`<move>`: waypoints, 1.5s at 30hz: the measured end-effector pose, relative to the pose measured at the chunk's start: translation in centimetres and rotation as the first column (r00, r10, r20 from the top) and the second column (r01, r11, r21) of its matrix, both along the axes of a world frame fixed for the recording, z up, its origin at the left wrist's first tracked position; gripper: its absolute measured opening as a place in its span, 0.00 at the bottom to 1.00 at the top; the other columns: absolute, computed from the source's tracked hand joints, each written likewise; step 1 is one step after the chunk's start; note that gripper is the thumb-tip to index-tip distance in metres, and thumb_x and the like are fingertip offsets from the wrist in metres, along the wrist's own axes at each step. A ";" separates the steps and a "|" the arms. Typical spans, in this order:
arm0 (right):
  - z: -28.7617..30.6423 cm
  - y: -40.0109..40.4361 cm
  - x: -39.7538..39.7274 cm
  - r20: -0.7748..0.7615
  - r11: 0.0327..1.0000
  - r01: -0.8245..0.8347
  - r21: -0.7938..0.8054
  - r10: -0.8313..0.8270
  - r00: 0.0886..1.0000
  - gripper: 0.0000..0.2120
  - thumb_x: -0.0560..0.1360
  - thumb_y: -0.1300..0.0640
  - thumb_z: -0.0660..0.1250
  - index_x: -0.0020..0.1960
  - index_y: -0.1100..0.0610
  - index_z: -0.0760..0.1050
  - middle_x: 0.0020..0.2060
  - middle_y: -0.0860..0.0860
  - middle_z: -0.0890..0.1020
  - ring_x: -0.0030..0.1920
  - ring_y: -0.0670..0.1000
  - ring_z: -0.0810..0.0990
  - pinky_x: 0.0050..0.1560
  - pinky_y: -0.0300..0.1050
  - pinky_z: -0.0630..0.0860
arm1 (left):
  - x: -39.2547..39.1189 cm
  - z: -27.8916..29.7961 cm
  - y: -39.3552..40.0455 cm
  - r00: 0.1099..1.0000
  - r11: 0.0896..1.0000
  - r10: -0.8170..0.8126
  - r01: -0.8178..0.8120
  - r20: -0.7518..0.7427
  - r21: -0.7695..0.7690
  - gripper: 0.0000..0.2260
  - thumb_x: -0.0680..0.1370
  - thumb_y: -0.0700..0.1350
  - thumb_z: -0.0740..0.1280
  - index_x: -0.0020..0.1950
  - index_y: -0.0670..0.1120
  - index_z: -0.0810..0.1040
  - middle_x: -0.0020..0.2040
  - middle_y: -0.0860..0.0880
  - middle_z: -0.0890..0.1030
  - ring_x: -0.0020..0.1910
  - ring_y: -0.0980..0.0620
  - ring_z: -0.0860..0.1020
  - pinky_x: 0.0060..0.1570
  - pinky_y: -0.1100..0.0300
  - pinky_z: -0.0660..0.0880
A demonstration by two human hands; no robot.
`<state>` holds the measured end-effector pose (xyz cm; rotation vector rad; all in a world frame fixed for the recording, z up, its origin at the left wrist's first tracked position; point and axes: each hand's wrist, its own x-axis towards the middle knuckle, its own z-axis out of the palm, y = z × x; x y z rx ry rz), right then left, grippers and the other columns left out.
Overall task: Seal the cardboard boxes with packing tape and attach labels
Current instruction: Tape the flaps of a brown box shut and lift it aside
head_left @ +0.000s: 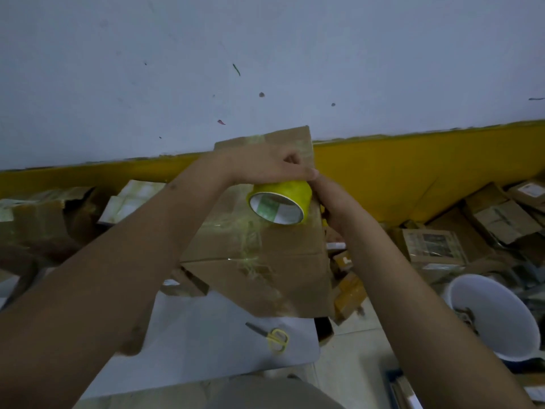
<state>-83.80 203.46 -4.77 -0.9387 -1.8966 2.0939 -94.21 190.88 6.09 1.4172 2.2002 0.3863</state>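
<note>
A brown cardboard box [265,261] stands on the white table [182,349], its top crossed by strips of clear yellowish tape. A yellow roll of packing tape [280,203] lies on the box top near its far right edge, its hollow core facing me. My left hand [271,166] reaches over the roll with fingers pinched together just above it, seemingly on the tape's end. My right hand [330,199] presses against the right side of the roll and the box edge; its fingers are mostly hidden behind them.
Yellow-handled scissors [271,336] lie on the table in front of the box. Several cardboard parcels [433,246] are piled on the floor at right, others at left [38,219]. A white bucket [498,314] stands at right. A white and yellow wall is behind.
</note>
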 end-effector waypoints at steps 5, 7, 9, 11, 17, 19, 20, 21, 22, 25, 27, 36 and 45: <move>0.7 0.6 -1.1 0.032 0.997 0.058 0.054 -0.060 0.998 0.35 0.72 0.39 0.71 0.71 0.59 0.70 0.61 0.55 0.80 0.55 0.57 0.82 0.47 0.49 0.80 | -0.4 -0.7 -0.6 0.965 0.993 -0.023 -0.007 0.261 0.114 0.14 0.76 0.65 0.65 0.51 0.58 0.83 0.48 0.63 0.83 0.50 0.65 0.80 0.51 0.67 0.73; 0.3 1.9 -1.4 0.061 0.993 0.059 0.100 -0.066 0.996 0.25 0.79 0.47 0.67 0.70 0.58 0.71 0.62 0.57 0.80 0.54 0.57 0.82 0.52 0.53 0.81 | -0.4 -1.4 -1.2 0.918 0.987 -0.058 -0.007 0.392 0.163 0.14 0.78 0.61 0.66 0.59 0.58 0.83 0.57 0.65 0.82 0.59 0.67 0.78 0.58 0.71 0.72; 0.3 2.7 -1.2 0.097 0.985 0.044 0.166 -0.061 0.993 0.22 0.79 0.44 0.66 0.69 0.55 0.73 0.59 0.56 0.82 0.50 0.56 0.82 0.50 0.51 0.82 | -0.7 -2.4 -1.9 0.875 0.978 -0.055 -0.049 0.481 0.200 0.16 0.78 0.59 0.67 0.61 0.54 0.82 0.61 0.59 0.82 0.62 0.61 0.78 0.65 0.64 0.72; 0.7 2.9 -0.7 0.190 0.961 -0.011 0.277 -0.044 0.981 0.22 0.78 0.39 0.65 0.66 0.51 0.74 0.53 0.53 0.83 0.44 0.53 0.81 0.36 0.43 0.79 | -1.0 -3.1 -2.5 0.854 0.976 -0.041 -0.078 0.518 0.205 0.15 0.76 0.59 0.66 0.56 0.54 0.84 0.58 0.57 0.84 0.60 0.60 0.80 0.65 0.61 0.72; -0.2 3.6 0.3 0.266 0.927 -0.026 0.373 -0.080 0.961 0.27 0.79 0.38 0.62 0.68 0.57 0.73 0.58 0.55 0.80 0.52 0.56 0.81 0.42 0.48 0.78 | -2.7 -2.7 -4.1 0.886 0.950 0.013 -0.156 0.463 0.272 0.25 0.63 0.72 0.73 0.40 0.50 0.84 0.43 0.57 0.80 0.44 0.59 0.79 0.52 0.60 0.70; 0.0 3.5 0.1 0.269 0.923 -0.046 0.383 -0.063 0.961 0.27 0.79 0.38 0.61 0.67 0.57 0.73 0.56 0.54 0.81 0.52 0.56 0.81 0.44 0.50 0.80 | -3.8 -2.1 -5.1 0.895 0.952 0.013 -0.148 0.446 0.269 0.24 0.65 0.71 0.73 0.38 0.49 0.85 0.43 0.58 0.79 0.44 0.61 0.78 0.52 0.62 0.70; 0.3 3.2 -0.1 0.273 0.917 -0.048 0.397 -0.068 0.960 0.26 0.79 0.37 0.61 0.66 0.57 0.73 0.55 0.54 0.81 0.52 0.56 0.81 0.45 0.52 0.81 | -4.0 -1.9 -5.6 0.893 0.958 -0.004 -0.126 0.449 0.257 0.19 0.69 0.67 0.73 0.38 0.51 0.85 0.42 0.60 0.80 0.43 0.62 0.78 0.51 0.64 0.70; 0.5 3.0 -0.5 0.289 0.911 -0.054 0.408 -0.073 0.955 0.26 0.79 0.37 0.61 0.65 0.58 0.73 0.55 0.55 0.81 0.52 0.57 0.81 0.49 0.55 0.81 | -4.2 -1.8 -5.9 0.887 0.962 -0.007 -0.120 0.462 0.246 0.15 0.73 0.63 0.73 0.38 0.52 0.85 0.41 0.61 0.81 0.42 0.63 0.79 0.50 0.65 0.70; 0.6 2.8 -1.1 0.299 0.910 -0.039 0.412 -0.095 0.949 0.26 0.80 0.37 0.60 0.65 0.58 0.73 0.55 0.56 0.80 0.52 0.59 0.81 0.52 0.58 0.81 | -4.2 -1.8 -6.2 0.878 0.964 0.001 -0.128 0.479 0.233 0.11 0.75 0.58 0.72 0.40 0.52 0.85 0.39 0.60 0.82 0.40 0.63 0.80 0.47 0.67 0.71; 1.1 1.8 -3.2 0.344 0.912 0.053 0.407 -0.207 0.916 0.14 0.85 0.49 0.55 0.58 0.57 0.74 0.55 0.59 0.77 0.55 0.61 0.78 0.56 0.52 0.78 | -4.1 -2.4 -6.8 0.869 0.968 0.039 -0.155 0.493 0.196 0.15 0.75 0.55 0.67 0.49 0.44 0.84 0.41 0.55 0.84 0.39 0.60 0.81 0.43 0.68 0.74; 1.6 0.9 -4.4 0.395 0.879 0.040 0.475 -0.254 0.883 0.14 0.85 0.60 0.50 0.64 0.59 0.72 0.62 0.62 0.73 0.61 0.61 0.75 0.58 0.51 0.74 | -4.2 -2.8 -7.3 0.874 0.966 0.034 -0.153 0.486 0.208 0.18 0.76 0.58 0.66 0.48 0.42 0.83 0.41 0.52 0.83 0.40 0.57 0.80 0.46 0.65 0.74; -0.4 0.4 -4.3 0.408 0.617 -0.089 0.782 -0.398 0.822 0.30 0.85 0.48 0.47 0.80 0.62 0.43 0.67 0.62 0.74 0.61 0.63 0.77 0.47 0.51 0.71 | -7.0 -2.0 -7.0 0.995 0.991 -0.026 0.013 0.092 0.133 0.40 0.65 0.78 0.66 0.42 0.38 0.78 0.48 0.35 0.75 0.39 0.45 0.73 0.42 0.50 0.68; -1.6 1.3 -4.2 0.375 0.568 -0.119 0.814 -0.360 0.854 0.30 0.85 0.46 0.47 0.80 0.63 0.48 0.65 0.65 0.74 0.62 0.65 0.76 0.55 0.55 0.73 | -11.6 -2.2 -9.6 0.944 0.995 -0.061 0.084 -0.325 0.059 0.28 0.72 0.66 0.70 0.33 0.41 0.72 0.44 0.43 0.77 0.37 0.47 0.74 0.38 0.55 0.69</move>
